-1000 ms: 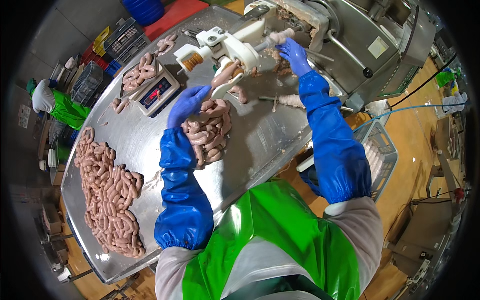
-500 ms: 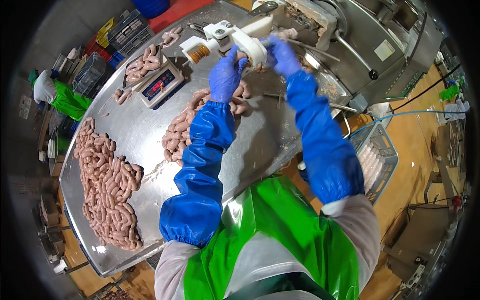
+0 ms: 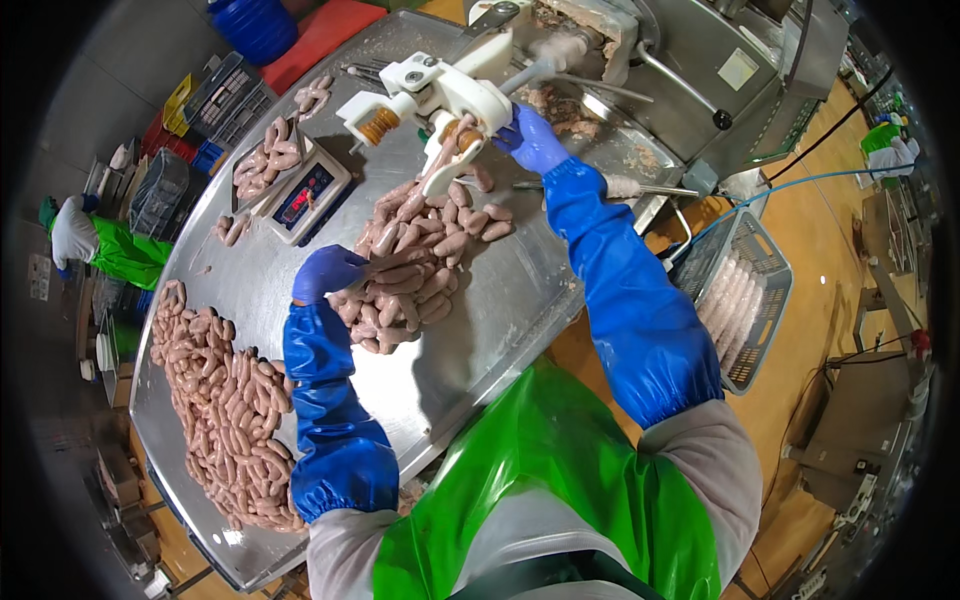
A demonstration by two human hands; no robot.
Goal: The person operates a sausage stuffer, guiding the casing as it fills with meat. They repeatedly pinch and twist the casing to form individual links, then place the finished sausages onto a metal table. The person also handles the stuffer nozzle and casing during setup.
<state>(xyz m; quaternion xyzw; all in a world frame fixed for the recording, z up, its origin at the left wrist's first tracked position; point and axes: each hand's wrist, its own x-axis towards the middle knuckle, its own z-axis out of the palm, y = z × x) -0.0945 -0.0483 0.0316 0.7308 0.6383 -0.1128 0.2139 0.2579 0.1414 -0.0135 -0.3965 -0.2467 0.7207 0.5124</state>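
Note:
My left hand [image 3: 330, 273], in a purple glove, is at the left edge of a heap of raw sausages [image 3: 425, 275] on the steel table. Its fingers are curled round the end of a sausage that stretches toward the heap. My right hand [image 3: 532, 138], also gloved, is closed against the right side of a white plastic machine head [image 3: 465, 95]; part of its grip is hidden. Pale sausage casing [image 3: 445, 148] comes down out of the head, past a white curved guide [image 3: 450, 172], onto the heap. An amber ribbed roller [image 3: 379, 125] sits on the head's left.
A larger sausage pile [image 3: 225, 410] lies along the table's left. Beyond the heap stands a scale [image 3: 308, 192] beside a tray of sausages [image 3: 268, 160]. Steel filling machinery [image 3: 700, 60] is at upper right, above a grey crate [image 3: 770, 290] of white casing sticks. A co-worker [image 3: 95, 240] stands far left.
My left hand has left the white head and moved down and left to the sausage heap. My right hand has shifted in against the head's side. More sausages lie on the heap.

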